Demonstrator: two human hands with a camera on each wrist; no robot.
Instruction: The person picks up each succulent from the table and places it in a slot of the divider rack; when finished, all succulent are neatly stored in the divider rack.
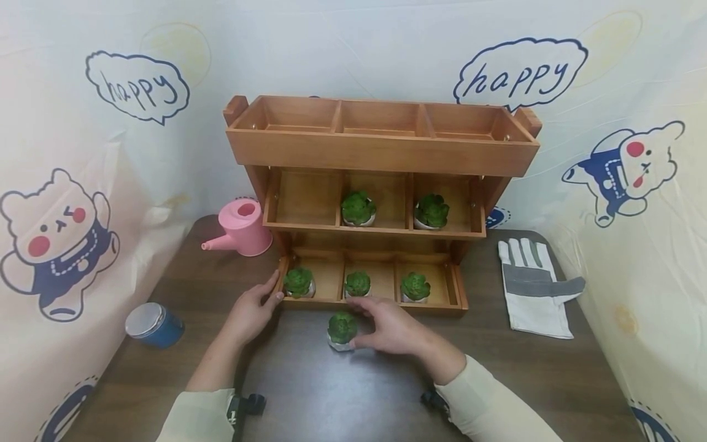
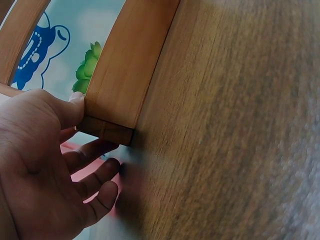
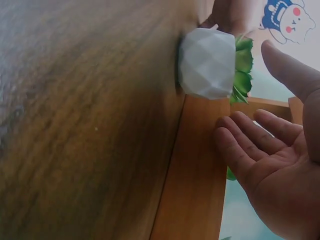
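Observation:
A wooden three-tier shelf (image 1: pixel 381 150) stands on the table. At its lower left front corner, my left hand (image 1: pixel 248 313) holds the bottom tier; the left wrist view shows the thumb on the edge of the wood (image 2: pixel 120 65) and a finger round its side. In front of the bottom tier, a small potted succulent (image 1: pixel 342 328) stands upright on the table, its white faceted pot (image 3: pixel 207 62) plain in the right wrist view. My right hand (image 1: pixel 394 325) is beside this succulent, fingers and thumb spread apart and not curled round it.
Three potted succulents, one of them on the left (image 1: pixel 299 282), sit in the bottom tier and two in the middle tier. A pink watering can (image 1: pixel 245 227) and blue tin (image 1: pixel 156 325) are on the left, a work glove (image 1: pixel 536 288) on the right.

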